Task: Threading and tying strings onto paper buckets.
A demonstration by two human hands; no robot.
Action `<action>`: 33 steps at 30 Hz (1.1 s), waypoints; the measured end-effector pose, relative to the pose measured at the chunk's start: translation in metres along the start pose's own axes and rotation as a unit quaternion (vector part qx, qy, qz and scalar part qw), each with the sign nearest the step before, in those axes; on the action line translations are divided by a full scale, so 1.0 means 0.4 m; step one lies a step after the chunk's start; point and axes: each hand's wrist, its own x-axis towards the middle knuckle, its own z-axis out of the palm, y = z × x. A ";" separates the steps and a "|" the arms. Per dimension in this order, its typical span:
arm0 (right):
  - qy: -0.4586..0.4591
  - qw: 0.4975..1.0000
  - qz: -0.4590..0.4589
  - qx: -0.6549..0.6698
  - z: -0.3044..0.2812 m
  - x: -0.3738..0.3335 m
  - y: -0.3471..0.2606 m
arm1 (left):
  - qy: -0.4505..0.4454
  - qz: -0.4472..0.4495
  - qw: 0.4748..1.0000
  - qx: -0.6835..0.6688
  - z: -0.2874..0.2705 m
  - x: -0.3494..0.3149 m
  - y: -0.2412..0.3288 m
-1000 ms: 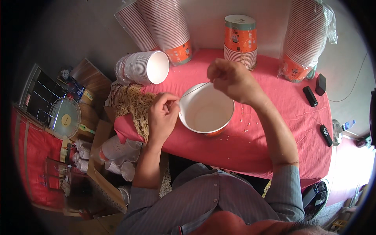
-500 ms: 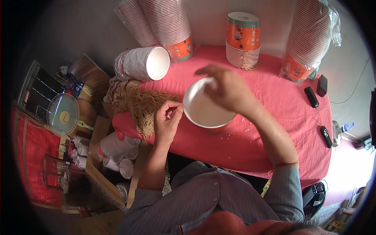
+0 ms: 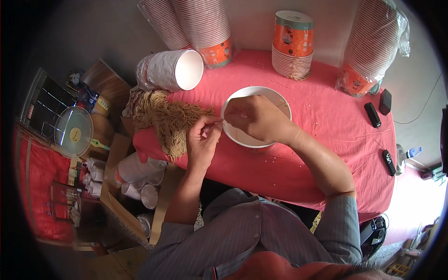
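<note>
A white-lined paper bucket point(image 3: 275, 99) stands upright on the table in front of me. Beside its left rim, the thumb and forefinger of my left hand point(image 3: 203, 140) are pinched together; whatever lies between the tips is too small to make out. Over the bucket's mouth, my right hand point(image 3: 261, 120) is curled with its knuckles up and its fingertips toward my left hand. Its back hides what the fingers hold, if anything. A thin tan strand shows at the bucket's far right rim. Left of the bucket lies a heap of tan cords point(image 3: 172, 123).
A pink cloth point(image 3: 317, 172) covers the table, with small white bits scattered on it. Stacked paper buckets point(image 3: 293, 46) stand along the back, some wrapped in plastic, with one stack point(image 3: 172, 70) lying sideways. Black devices point(image 3: 372, 115) sit at right. A cardboard box point(image 3: 116, 186) of cups stands at lower left.
My right hand has come down and left over the bucket, toward my left hand, and its fingers have curled in. My left hand stays pinched by the rim.
</note>
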 end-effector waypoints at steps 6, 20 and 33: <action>0.004 0.995 0.047 0.087 0.000 0.000 0.004 | 0.014 0.041 0.999 0.025 0.017 -0.009 -0.016; -0.015 0.994 0.049 0.097 0.002 -0.002 -0.007 | -0.070 -0.038 0.994 -0.080 0.009 0.001 -0.014; -0.118 0.990 -0.070 0.032 -0.086 -0.046 -0.085 | -0.149 0.293 0.906 0.267 -0.027 0.055 0.023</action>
